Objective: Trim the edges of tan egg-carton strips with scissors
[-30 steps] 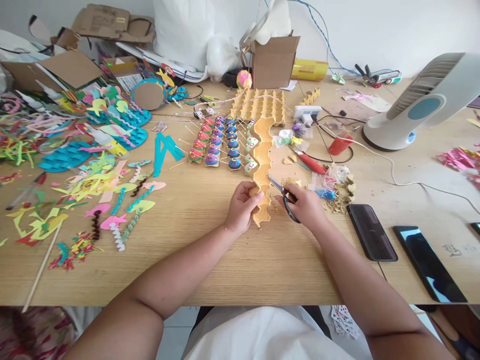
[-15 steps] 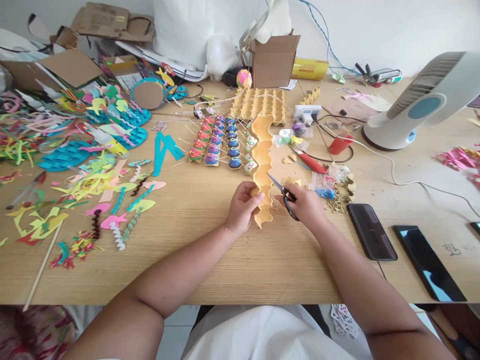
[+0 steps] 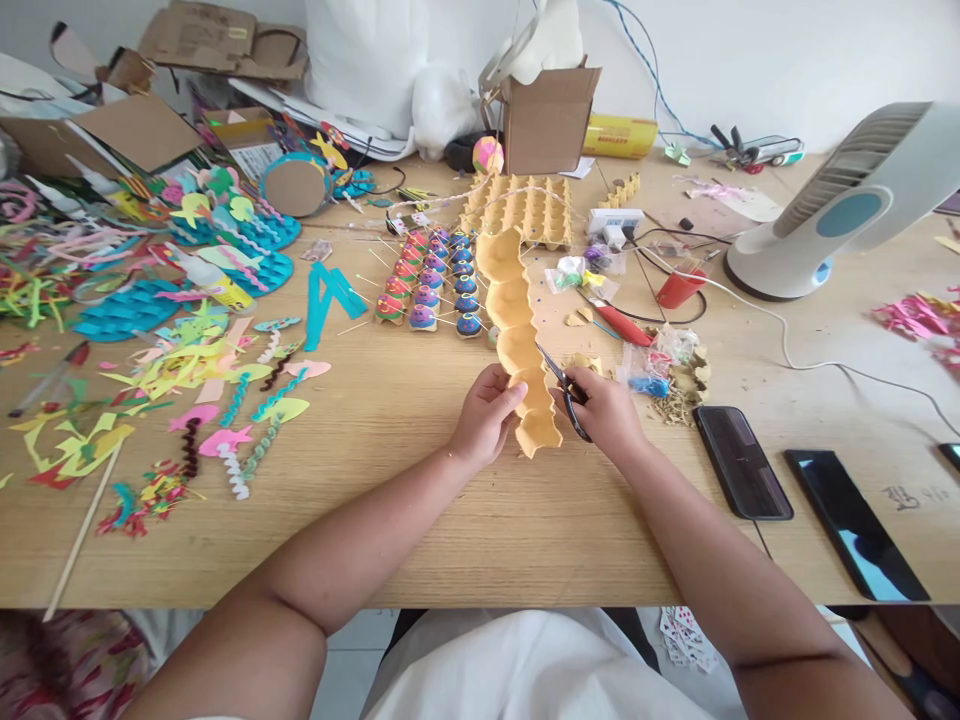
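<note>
A long yellow egg-carton strip (image 3: 516, 325) is held above the table by my left hand (image 3: 484, 415), thumb on its inner face near the lower end. My right hand (image 3: 604, 408) grips black-handled scissors (image 3: 571, 398), their blades pointing up and left at the strip's right edge. Behind the strip, painted egg-cup rows (image 3: 427, 285) in red, purple and blue stand with thin sticks poking out. The strip hides most of a paler row beside them. A larger yellow egg tray (image 3: 525, 208) lies farther back.
Coloured paper cutouts (image 3: 217, 360) and blue trays (image 3: 127, 310) cover the left. On the right are a red cup (image 3: 681, 288), carton scraps (image 3: 686, 375), two phones (image 3: 744, 462), a white fan (image 3: 847, 205) and its cable. A cardboard box (image 3: 551, 120) stands behind.
The strip has tilted, its upper end swinging left and its lower end right, and shows more of its inner face. It now covers the pale row. My right hand has shifted slightly left with the scissors.
</note>
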Tool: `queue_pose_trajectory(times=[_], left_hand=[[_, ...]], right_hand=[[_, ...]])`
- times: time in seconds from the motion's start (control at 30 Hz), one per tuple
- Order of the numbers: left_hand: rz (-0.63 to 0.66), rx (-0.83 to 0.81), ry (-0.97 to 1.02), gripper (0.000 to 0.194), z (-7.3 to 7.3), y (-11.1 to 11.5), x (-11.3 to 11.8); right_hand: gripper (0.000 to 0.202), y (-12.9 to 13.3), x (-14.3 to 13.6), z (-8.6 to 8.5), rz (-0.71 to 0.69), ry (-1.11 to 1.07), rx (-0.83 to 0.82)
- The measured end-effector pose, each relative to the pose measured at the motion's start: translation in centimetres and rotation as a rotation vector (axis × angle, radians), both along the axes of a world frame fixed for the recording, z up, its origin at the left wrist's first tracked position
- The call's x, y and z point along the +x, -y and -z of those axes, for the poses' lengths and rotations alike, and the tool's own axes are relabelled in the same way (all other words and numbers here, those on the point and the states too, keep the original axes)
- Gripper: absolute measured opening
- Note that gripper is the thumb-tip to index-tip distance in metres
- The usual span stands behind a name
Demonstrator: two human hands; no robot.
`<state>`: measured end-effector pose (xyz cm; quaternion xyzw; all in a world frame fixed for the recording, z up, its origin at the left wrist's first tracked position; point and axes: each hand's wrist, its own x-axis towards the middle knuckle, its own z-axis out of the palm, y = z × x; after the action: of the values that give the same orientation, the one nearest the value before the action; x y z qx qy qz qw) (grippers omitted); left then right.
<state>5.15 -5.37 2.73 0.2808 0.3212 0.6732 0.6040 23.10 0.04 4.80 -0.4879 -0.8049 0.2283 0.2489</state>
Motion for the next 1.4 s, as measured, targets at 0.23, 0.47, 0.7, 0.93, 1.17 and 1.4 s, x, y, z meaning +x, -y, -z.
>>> queue_pose_trajectory(times=[0.23, 0.47, 0.7, 0.93, 1.17, 1.4], left_hand=[[0.033, 0.007, -0.003, 0.043, 0.0, 0.1, 0.0], [0.056, 0.012, -0.002, 0.045, -0.2, 0.2, 0.2], [0.057, 0.002, 0.021, 0.045, -0.4, 0.1, 0.0], [0.062, 0.005, 0.025, 0.044, -0.4, 0.2, 0.0], [-0.003, 0.016, -0.058, 0.039, 0.2, 0.0, -0.1], [-0.006, 0.016, -0.078, 0.039, 0.1, 0.1, 0.0]], right_hand=[[0.032, 0.0, 0.0, 0.1, 0.015, 0.041, 0.031], [0.028, 0.1, -0.1, 0.1, 0.058, 0.112, 0.098], [0.028, 0.2, 0.0, -0.4, 0.055, 0.120, 0.139], [0.039, 0.1, 0.2, -0.7, 0.060, 0.133, 0.195], [0.043, -0.2, 0.5, -0.6, 0.086, 0.197, 0.214], [0.046, -0.1, 0.4, -0.8, 0.090, 0.207, 0.208]])
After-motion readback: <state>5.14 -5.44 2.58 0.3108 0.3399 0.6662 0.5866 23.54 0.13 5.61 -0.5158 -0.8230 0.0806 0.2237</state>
